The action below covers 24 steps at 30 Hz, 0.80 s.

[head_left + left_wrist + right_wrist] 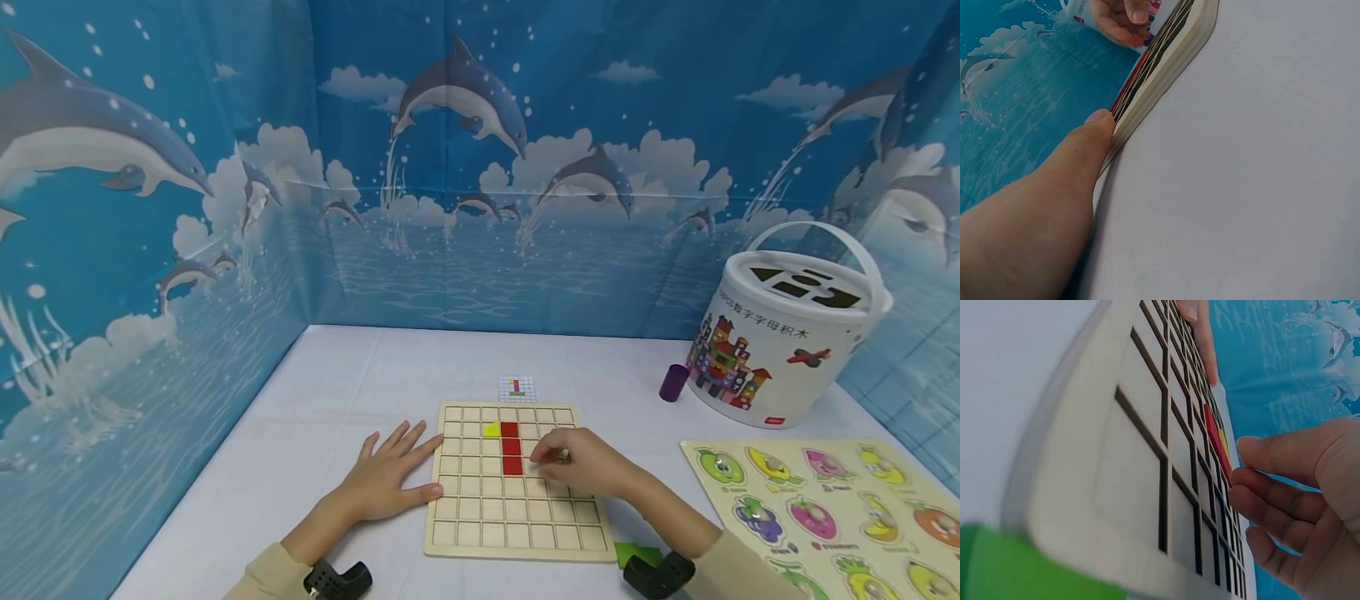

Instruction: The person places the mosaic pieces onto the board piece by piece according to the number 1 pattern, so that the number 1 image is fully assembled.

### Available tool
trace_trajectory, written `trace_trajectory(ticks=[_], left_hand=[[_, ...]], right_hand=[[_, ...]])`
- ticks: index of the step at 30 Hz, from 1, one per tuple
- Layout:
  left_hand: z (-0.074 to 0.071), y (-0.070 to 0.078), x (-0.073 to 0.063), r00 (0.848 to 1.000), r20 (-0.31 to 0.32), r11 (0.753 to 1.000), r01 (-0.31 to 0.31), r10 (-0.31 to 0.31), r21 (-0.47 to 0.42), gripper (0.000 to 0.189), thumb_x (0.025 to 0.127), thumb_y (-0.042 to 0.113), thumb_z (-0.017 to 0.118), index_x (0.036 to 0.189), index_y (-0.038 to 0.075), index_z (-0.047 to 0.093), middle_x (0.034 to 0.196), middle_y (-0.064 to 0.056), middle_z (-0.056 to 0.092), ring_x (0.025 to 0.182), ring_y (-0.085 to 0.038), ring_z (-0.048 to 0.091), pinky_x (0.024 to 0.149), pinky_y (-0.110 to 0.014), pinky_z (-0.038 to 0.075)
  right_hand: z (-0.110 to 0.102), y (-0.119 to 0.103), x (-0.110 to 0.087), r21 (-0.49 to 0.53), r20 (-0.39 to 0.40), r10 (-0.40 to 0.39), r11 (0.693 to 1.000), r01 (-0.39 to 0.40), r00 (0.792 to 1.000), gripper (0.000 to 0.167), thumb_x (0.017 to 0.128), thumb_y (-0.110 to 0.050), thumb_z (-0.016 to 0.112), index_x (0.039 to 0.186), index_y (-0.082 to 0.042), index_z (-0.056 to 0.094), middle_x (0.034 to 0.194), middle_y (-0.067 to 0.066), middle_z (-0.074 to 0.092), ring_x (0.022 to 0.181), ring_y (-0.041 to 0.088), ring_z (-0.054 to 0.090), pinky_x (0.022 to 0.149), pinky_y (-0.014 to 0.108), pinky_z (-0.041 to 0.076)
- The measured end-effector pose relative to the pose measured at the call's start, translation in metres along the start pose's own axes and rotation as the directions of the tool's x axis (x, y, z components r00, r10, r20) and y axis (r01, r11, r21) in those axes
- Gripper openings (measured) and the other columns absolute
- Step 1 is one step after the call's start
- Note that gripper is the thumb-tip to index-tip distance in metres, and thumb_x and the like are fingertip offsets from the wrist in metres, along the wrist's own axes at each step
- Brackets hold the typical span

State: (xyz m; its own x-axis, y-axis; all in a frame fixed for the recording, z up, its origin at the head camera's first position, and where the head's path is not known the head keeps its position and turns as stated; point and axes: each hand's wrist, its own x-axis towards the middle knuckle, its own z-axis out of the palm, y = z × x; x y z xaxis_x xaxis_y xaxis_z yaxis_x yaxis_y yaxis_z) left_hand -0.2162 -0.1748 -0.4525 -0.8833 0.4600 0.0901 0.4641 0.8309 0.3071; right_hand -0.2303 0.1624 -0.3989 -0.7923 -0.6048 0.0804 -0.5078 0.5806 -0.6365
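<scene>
A wooden grid board lies on the white table. Three red square tiles stand in a column in its cells, with a yellow tile left of the top one. My left hand lies spread beside the board, its thumb touching the left edge. Above the cells right of the red tiles is my right hand, fingers bent. The right wrist view shows a gap between its thumb and fingers, with nothing visible held. A small card with a coloured grid pattern lies behind the board.
Green pieces lie by the board's lower right corner. On the right is a fruit picture board. Behind it stand a white lidded bucket and a purple cylinder. A dolphin-print curtain surrounds the table.
</scene>
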Motion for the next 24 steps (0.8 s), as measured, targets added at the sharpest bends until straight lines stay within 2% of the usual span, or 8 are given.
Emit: trace_trajectory(ticks=[5,11,24], left_hand=[[0.0,0.0,-0.001,1.0,-0.003,1.0,-0.003,0.003,0.003,0.077,0.09,0.069,0.048,0.154,0.03,0.032,0.16,-0.005,0.023,0.148,-0.031,0.013,0.109,-0.066,0.005],[0.001,-0.001,0.0,1.0,-0.006,1.0,-0.007,0.007,0.005,0.077,0.09,0.069,0.048,0.154,0.03,0.032,0.16,-0.005,0.023,0.148,-0.03,0.013,0.109,-0.067,0.005],[0.001,-0.001,0.0,1.0,-0.003,1.0,-0.007,0.007,0.004,0.077,0.09,0.069,0.047,0.154,0.03,0.031,0.16,-0.005,0.023,0.148,-0.03,0.013,0.109,-0.067,0.005]], right_hand=[[-0.009,0.002,-0.012,0.026,-0.009,0.026,0.999,-0.026,1.0,0.009,0.09,-0.01,0.071,0.098,-0.01,0.071,0.087,-0.009,0.062,0.08,0.009,0.054,0.069,0.024,0.049],[-0.02,0.011,-0.03,0.056,-0.021,0.049,0.997,-0.047,0.999,0.011,0.092,-0.015,0.069,0.101,-0.01,0.071,0.09,-0.007,0.063,0.082,0.008,0.054,0.07,0.025,0.048],[-0.04,0.03,-0.067,0.06,-0.046,0.19,0.981,-0.187,0.981,0.015,0.092,-0.022,0.07,0.102,-0.011,0.071,0.091,-0.005,0.065,0.082,0.01,0.055,0.069,0.026,0.047]])
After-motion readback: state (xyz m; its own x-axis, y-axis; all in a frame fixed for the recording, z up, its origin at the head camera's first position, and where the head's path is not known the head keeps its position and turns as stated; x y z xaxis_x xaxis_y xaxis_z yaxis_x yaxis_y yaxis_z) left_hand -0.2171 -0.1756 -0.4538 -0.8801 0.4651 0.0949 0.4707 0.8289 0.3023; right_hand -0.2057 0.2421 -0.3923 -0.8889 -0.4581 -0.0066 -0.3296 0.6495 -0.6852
